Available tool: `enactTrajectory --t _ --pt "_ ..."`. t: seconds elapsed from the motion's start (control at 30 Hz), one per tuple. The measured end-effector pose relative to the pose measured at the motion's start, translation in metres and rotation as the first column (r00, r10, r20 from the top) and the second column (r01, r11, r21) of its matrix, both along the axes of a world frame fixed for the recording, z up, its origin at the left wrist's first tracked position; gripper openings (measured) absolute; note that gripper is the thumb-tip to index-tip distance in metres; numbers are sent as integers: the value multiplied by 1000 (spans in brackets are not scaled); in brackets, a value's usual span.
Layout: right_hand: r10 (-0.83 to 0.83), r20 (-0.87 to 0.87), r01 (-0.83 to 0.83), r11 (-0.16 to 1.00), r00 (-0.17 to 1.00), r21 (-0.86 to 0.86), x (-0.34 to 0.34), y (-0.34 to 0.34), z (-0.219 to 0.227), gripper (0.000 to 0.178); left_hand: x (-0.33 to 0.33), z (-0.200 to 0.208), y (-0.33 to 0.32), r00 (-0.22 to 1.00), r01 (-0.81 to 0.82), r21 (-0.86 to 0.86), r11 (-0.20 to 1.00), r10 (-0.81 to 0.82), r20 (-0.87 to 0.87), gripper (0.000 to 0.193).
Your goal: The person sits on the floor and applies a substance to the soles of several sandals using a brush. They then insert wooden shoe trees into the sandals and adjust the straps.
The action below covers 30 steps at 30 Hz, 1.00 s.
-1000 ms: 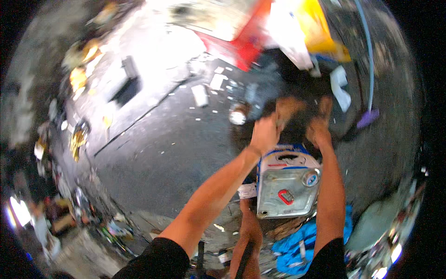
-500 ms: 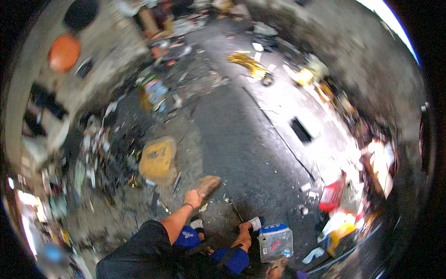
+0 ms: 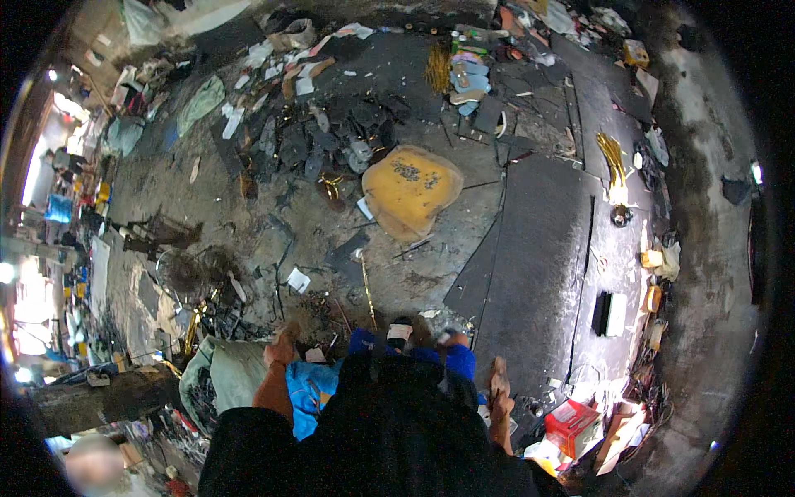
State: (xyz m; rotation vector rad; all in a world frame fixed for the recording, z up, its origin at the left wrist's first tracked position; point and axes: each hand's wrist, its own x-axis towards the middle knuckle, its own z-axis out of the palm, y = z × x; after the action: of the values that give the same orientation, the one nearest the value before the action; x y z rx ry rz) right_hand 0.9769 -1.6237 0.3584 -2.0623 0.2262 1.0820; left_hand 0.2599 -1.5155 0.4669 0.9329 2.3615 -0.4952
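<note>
My left hand (image 3: pixel 277 354) is closed around a brown, elongated, shoe-shaped piece (image 3: pixel 289 331), low in the view at left of centre. Pale green cloth (image 3: pixel 229 373) and a bright blue sheet (image 3: pixel 308 393) lie beside that forearm. On the other side, my right hand (image 3: pixel 501 404) hangs low with its fingers closed on a similar brown piece (image 3: pixel 498 370). Its exact kind is too small to tell. Ahead of my feet, a worn yellow slab (image 3: pixel 414 192) rests on the floor, apart from both hands.
Dark shoe-sole-like pieces (image 3: pixel 310 145) are heaped beyond the slab. A dark sheet (image 3: pixel 538 248) covers floor at right. Golden strips (image 3: pixel 613 161) and a red box (image 3: pixel 571 427) lie near the right wall. A thick beam (image 3: pixel 108 398) is at lower left.
My view has swung to the left, so the yellow slab now sits near the centre. My left hand has drawn back leftward with its brown piece. The clear plastic container is out of sight.
</note>
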Motion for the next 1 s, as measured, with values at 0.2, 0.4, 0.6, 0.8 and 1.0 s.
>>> enactTrajectory --t 0.2,0.4,0.6,0.8,1.0 --pt "478 1 -462 849 878 -257 -5 120 11 44 -16 6 -70 978 -202 -131 971 207 29 55" --pt "871 -182 -637 -463 -457 -616 -36 268 22 30 48 -30 0 957 -221 -67 973 230 175 53" --pt "893 31 -733 -348 -449 -584 -87 447 21 30 80 -37 142 947 -183 53 982 161 278 51" --pt "917 163 -816 -229 -363 -531 -111 612 35 30 58 -40 309 966 -90 89 992 65 251 51" --pt "898 270 -811 -143 -347 -567 -132 753 56 35 20 -50 478 985 39 83 996 -52 162 51"
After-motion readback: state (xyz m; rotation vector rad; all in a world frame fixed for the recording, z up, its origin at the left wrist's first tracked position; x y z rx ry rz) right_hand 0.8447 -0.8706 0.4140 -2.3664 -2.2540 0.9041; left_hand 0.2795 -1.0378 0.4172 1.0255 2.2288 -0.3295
